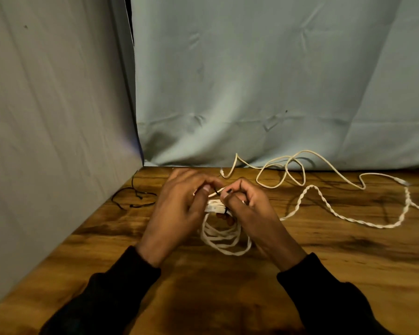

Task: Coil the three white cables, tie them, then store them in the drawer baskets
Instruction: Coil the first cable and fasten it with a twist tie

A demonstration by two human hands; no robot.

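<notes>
- Left hand and right hand each pinch a thin black tie over the coil.
- Two loose cables lie on the table.

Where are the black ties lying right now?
In the head view, the black ties lie on the table at its far left, beside the grey cloth wall, just left of the left hand.

A wooden table with dark grain carries everything. On it lie a smooth white cable near the back, a twisted white cable at right, and thin black ties at left.
</notes>
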